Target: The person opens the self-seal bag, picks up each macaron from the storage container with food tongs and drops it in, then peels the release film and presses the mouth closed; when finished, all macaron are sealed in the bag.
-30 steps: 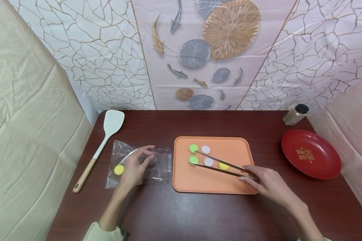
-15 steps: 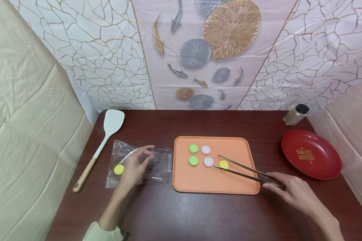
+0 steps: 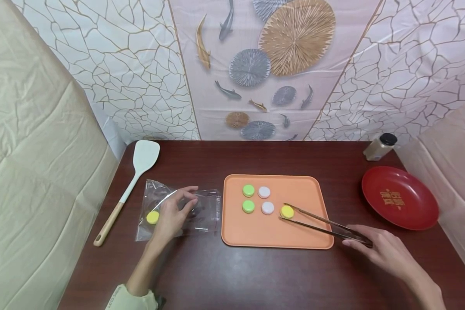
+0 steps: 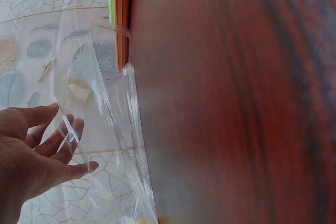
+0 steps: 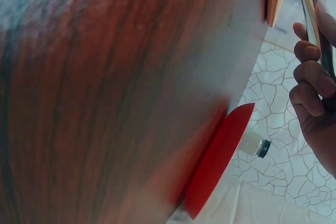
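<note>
In the head view, my right hand (image 3: 387, 249) holds long metal tongs (image 3: 329, 222). The tips lie on either side of a yellow macaron (image 3: 286, 211) on the orange tray (image 3: 252, 234); whether they touch it is unclear. Two green macarons (image 3: 248, 206) and two whitish ones (image 3: 268, 208) sit in rows to its left. My left hand (image 3: 174, 213) is at a clear plastic bag (image 3: 205, 217) with a yellow macaron (image 3: 153, 217) inside. In the left wrist view, its curled fingers (image 4: 65, 135) hold up the bag's upper film (image 4: 100, 114).
A white spatula (image 3: 145, 157) with a wooden handle lies at the left. On the right are a red plate (image 3: 414, 202) and a black-capped jar (image 3: 379, 147). Printed cloth hangs behind the dark wooden table (image 3: 232, 275).
My right hand has drawn the tongs rightward, away from the lower green macaron, to the yellow one on the tray. My left hand and the bag have stayed in place.
</note>
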A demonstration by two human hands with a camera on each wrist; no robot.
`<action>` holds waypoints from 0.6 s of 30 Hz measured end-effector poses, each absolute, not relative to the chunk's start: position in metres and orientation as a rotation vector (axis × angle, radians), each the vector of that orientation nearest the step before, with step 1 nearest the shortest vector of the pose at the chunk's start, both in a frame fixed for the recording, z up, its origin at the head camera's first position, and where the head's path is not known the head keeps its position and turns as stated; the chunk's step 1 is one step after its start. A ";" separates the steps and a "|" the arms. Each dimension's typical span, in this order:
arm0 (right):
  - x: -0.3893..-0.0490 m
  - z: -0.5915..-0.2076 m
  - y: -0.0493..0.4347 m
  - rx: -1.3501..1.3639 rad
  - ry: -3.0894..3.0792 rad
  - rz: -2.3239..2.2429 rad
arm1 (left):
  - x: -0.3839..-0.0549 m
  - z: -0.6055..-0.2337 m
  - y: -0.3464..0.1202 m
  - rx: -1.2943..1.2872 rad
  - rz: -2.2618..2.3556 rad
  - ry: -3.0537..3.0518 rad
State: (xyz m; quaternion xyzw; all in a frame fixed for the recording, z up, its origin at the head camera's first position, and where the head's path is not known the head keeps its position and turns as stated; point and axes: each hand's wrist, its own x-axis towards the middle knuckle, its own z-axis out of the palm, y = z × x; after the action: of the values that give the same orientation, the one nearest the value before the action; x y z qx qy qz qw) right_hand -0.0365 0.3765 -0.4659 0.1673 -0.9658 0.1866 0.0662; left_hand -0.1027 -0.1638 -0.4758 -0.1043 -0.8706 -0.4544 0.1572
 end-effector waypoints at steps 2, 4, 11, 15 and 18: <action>-0.037 -0.467 0.378 0.493 -2.922 0.564 | -0.102 -0.475 -0.164 -0.288 -1.311 -2.501; -0.037 -0.467 0.379 0.485 -2.925 0.566 | -0.102 -0.474 -0.164 -0.284 -1.314 -2.504; -0.038 -0.470 0.383 0.493 -2.880 0.589 | -0.101 -0.475 -0.163 -0.287 -1.313 -2.503; -0.039 -0.467 0.382 0.497 -2.864 0.573 | -0.101 -0.474 -0.163 -0.279 -1.322 -2.508; -0.040 -0.465 0.381 0.505 -2.859 0.559 | -0.101 -0.474 -0.163 -0.272 -1.324 -2.514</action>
State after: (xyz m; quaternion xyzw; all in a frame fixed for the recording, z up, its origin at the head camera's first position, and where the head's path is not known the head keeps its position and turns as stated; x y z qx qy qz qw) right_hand -0.0400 0.3805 -0.4648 0.1700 -0.9629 0.1882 0.0925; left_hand -0.1007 -0.1631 -0.4743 -0.0942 -0.8718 -0.4590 0.1430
